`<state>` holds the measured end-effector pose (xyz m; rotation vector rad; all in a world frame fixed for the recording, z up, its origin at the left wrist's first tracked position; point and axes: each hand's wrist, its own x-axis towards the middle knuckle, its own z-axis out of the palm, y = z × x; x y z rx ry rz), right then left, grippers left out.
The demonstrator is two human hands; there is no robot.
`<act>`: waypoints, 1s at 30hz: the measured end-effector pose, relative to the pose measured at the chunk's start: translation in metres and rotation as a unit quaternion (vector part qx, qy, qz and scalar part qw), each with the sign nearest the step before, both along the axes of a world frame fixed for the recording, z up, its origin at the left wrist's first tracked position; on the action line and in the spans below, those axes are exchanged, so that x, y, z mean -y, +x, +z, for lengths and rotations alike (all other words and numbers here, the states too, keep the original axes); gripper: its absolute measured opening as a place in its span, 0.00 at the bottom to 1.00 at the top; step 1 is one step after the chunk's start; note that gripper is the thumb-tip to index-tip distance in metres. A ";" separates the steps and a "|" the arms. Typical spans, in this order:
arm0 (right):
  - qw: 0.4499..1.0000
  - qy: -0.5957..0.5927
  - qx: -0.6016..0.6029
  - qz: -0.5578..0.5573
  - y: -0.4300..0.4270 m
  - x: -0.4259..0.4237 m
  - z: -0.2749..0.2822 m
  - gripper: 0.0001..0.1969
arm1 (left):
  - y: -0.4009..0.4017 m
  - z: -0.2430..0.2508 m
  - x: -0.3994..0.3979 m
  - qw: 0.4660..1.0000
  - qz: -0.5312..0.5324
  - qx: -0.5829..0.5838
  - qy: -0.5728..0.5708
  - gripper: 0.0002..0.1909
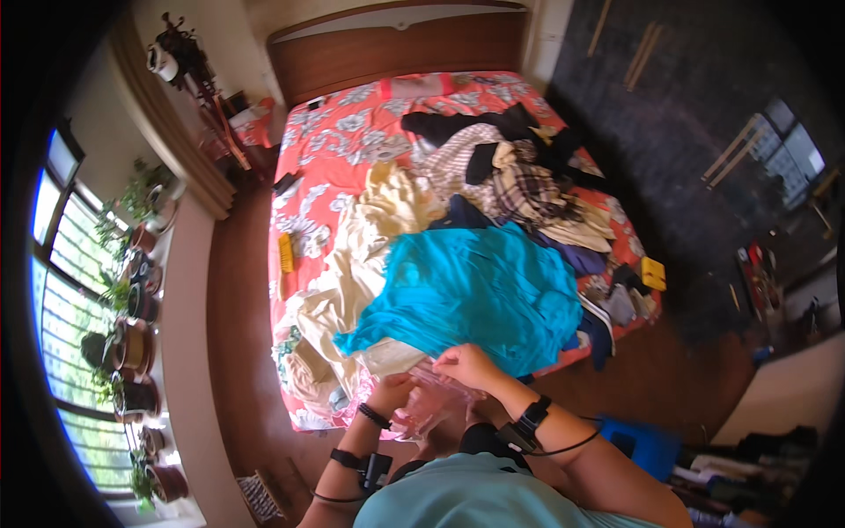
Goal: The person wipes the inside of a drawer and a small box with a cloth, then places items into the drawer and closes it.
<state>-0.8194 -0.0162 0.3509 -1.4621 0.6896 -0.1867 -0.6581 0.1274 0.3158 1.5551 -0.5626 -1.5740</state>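
A thin pink garment (432, 409) hangs in front of me at the near edge of the bed. My left hand (396, 391) is closed on its upper left part. Just to the right and slightly higher, my right hand (467, 365) pinches its top edge between the fingertips. The garment's lower part is partly hidden by my arms and body. Right beyond my hands, a bright turquoise garment (475, 290) lies spread and wrinkled. A cream cloth (360, 257) runs along its left side, partly under it.
Dark clothes (455, 125), a plaid shirt (528, 185) and small grey items (620, 303) are heaped on the floral bedsheet (317, 145). A yellow brush (285, 254) and a yellow box (653, 274) lie near opposite edges. Potted plants (132, 350) line the windowsill. A blue stool (640, 445) stands behind right.
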 end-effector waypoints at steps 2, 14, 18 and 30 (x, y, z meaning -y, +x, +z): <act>1.000 -0.017 -0.001 -0.021 -0.007 -0.011 -0.003 0.06 | 0.002 0.017 -0.006 0.998 -0.022 0.060 -0.008 0.10; 0.970 -0.011 -0.040 -0.240 -0.109 -0.043 -0.023 0.06 | 0.231 -0.037 -0.267 0.849 0.403 0.325 0.101 0.09; 0.933 0.061 -0.049 -0.351 -0.168 -0.053 -0.040 0.07 | 0.267 -0.022 -0.425 0.670 0.511 0.456 0.287 0.15; 0.917 0.099 -0.039 -0.385 -0.234 -0.026 -0.043 0.09 | 0.179 0.012 -0.328 0.598 0.387 0.418 0.564 0.44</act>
